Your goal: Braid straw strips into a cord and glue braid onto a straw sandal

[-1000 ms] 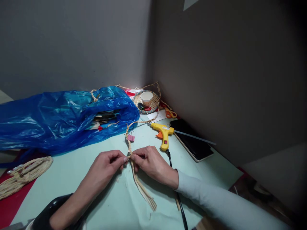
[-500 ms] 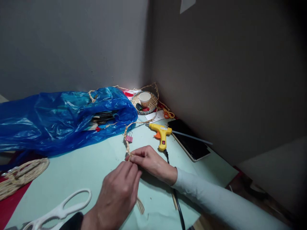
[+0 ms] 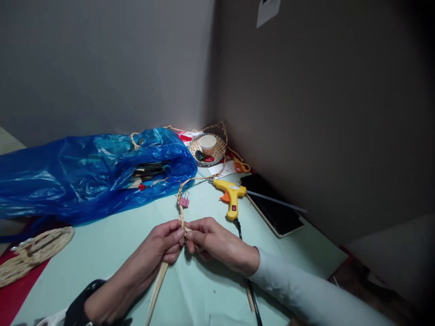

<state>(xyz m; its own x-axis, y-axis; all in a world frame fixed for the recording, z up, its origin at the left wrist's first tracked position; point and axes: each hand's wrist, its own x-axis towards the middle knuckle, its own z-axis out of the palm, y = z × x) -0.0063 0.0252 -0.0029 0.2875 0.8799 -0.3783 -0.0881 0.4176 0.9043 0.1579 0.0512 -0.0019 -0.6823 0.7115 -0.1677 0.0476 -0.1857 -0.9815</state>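
A thin braided straw cord (image 3: 181, 213) runs down the pale green table (image 3: 115, 235) from a pink binder clip (image 3: 184, 201). My left hand (image 3: 162, 248) and my right hand (image 3: 210, 241) meet at the cord's near end, fingers pinched on it. Loose straw strips (image 3: 157, 289) trail from under my left hand toward me. A dark strap circles my left wrist; a light grey sleeve covers my right arm.
A yellow glue gun (image 3: 231, 195) with a black cable lies right of the hands, beside a dark tablet (image 3: 272, 203). A blue plastic bag (image 3: 84, 170) fills the left. A woven mat (image 3: 30, 253), a small basket with a cup (image 3: 207, 147) and orange scissors (image 3: 241, 166) sit around.
My left hand came back from over the strips to pinch the cord beside my right hand. The loose strips now trail down-left. The white scissors seen half a second ago are out of view.
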